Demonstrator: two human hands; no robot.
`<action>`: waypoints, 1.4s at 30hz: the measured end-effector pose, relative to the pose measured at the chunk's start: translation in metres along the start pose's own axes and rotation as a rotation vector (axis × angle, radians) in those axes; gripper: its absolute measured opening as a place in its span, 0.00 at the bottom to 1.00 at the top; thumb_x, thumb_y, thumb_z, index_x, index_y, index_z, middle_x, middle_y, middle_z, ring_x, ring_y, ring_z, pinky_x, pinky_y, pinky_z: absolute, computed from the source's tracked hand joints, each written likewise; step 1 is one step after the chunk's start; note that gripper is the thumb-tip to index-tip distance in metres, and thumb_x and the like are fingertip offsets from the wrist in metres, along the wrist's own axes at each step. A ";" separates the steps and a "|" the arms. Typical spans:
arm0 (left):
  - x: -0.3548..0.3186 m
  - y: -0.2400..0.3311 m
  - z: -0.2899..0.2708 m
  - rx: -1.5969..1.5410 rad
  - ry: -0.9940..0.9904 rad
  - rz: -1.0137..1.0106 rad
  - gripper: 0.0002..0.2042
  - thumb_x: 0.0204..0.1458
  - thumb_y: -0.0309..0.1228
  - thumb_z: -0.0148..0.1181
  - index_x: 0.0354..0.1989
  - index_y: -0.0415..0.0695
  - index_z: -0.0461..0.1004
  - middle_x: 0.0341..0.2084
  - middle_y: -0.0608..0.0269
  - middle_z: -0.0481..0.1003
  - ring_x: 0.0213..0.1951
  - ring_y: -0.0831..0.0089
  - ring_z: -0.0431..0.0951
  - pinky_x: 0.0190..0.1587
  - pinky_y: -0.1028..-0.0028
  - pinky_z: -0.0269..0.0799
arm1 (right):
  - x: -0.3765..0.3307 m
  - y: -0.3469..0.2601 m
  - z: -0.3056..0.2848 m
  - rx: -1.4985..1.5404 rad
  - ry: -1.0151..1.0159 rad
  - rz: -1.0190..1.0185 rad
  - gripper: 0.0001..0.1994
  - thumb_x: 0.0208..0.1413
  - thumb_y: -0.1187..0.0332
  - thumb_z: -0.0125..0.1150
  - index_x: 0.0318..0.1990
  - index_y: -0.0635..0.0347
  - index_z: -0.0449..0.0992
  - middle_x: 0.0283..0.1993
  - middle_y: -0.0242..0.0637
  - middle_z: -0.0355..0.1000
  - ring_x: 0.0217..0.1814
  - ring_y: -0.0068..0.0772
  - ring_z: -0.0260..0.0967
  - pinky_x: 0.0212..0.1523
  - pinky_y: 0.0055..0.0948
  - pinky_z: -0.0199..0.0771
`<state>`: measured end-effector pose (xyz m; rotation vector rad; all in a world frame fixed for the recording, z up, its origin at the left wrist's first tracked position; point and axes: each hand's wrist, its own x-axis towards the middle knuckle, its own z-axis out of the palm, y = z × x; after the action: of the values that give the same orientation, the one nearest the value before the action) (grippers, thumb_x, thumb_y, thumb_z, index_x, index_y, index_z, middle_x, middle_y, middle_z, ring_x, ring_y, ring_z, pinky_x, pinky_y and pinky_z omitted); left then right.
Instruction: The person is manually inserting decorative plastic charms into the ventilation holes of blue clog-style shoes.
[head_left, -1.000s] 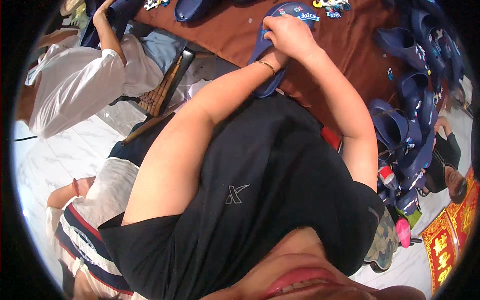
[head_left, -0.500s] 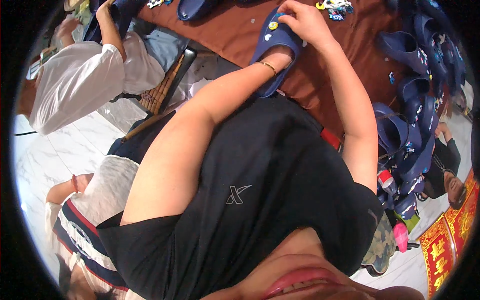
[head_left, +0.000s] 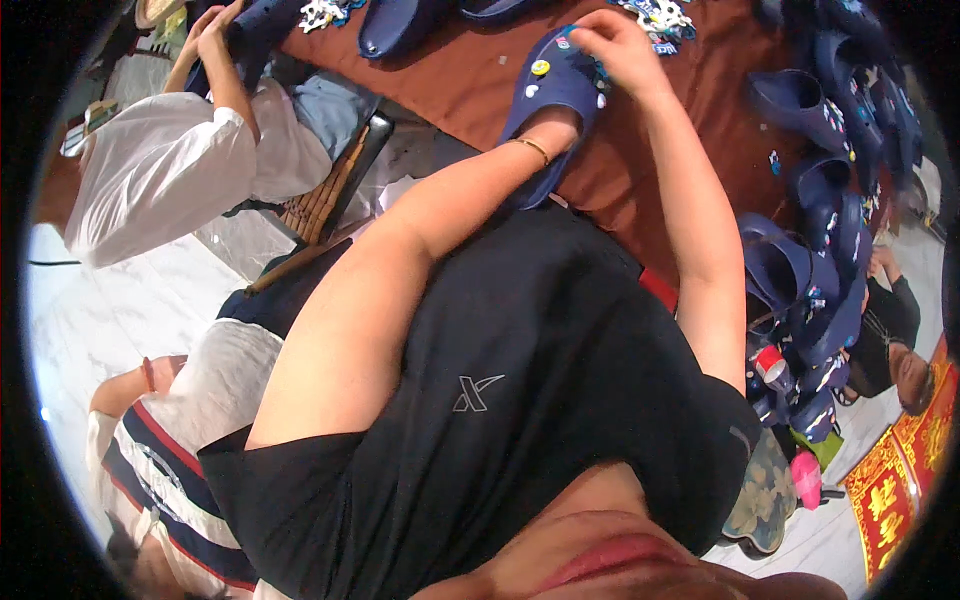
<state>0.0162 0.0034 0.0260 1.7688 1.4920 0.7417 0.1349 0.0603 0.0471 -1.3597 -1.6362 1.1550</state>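
A dark blue clog [head_left: 555,92] is held over the near edge of the brown-covered table. My left hand [head_left: 555,128] reaches into it through the foot opening, so its fingers are hidden. Along the upper sit a yellow round shoe charm [head_left: 541,68] and a small white one [head_left: 531,90]. At the toe, my right hand [head_left: 622,55] has thumb and fingers pinched at a small coloured shoe charm [head_left: 564,40], partly covered by the fingertips.
Brown cloth [head_left: 690,150] covers the table. Loose charms [head_left: 658,20] lie beyond my right hand. Blue clogs with charms [head_left: 795,105] are heaped along the right side. A can [head_left: 770,362] sits among them. Co-workers sit at left, one in a white shirt [head_left: 165,165].
The clog has tilted slightly and moved a little toward me. My right hand has shifted slightly right and down, showing more of the toe and its charm.
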 end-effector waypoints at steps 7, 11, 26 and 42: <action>0.001 0.018 -0.012 0.027 -0.070 -0.142 0.22 0.56 0.42 0.41 0.54 0.42 0.64 0.55 0.50 0.63 0.57 0.58 0.62 0.58 0.65 0.57 | -0.049 0.027 -0.060 0.393 0.419 0.214 0.11 0.50 0.69 0.60 0.39 0.65 0.74 0.32 0.32 0.73 0.30 0.19 0.67 0.32 0.18 0.67; -0.002 -0.054 0.035 0.042 -0.112 -0.038 0.24 0.57 0.43 0.39 0.58 0.42 0.59 0.59 0.51 0.57 0.60 0.59 0.57 0.60 0.66 0.53 | -0.080 0.076 -0.067 0.138 0.516 0.253 0.11 0.51 0.67 0.57 0.38 0.67 0.74 0.32 0.35 0.73 0.29 0.20 0.68 0.31 0.20 0.68; -0.091 0.003 -0.050 0.116 -0.286 0.251 0.19 0.45 0.27 0.48 0.47 0.33 0.66 0.42 0.42 0.68 0.44 0.47 0.68 0.49 0.58 0.63 | -0.110 0.071 -0.026 -0.325 0.769 0.070 0.06 0.49 0.70 0.57 0.33 0.62 0.73 0.33 0.39 0.70 0.29 0.33 0.68 0.33 0.27 0.69; 0.013 0.064 -0.107 0.223 0.149 0.660 0.14 0.44 0.26 0.56 0.40 0.35 0.68 0.33 0.47 0.69 0.36 0.51 0.71 0.38 0.62 0.69 | -0.111 0.076 -0.024 -0.336 0.800 0.065 0.06 0.49 0.69 0.58 0.32 0.61 0.74 0.32 0.37 0.70 0.26 0.30 0.66 0.33 0.29 0.68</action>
<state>-0.0287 0.0260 0.1404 2.4653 1.0992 1.0759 0.2053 -0.0406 -0.0135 -1.7855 -1.2111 0.2688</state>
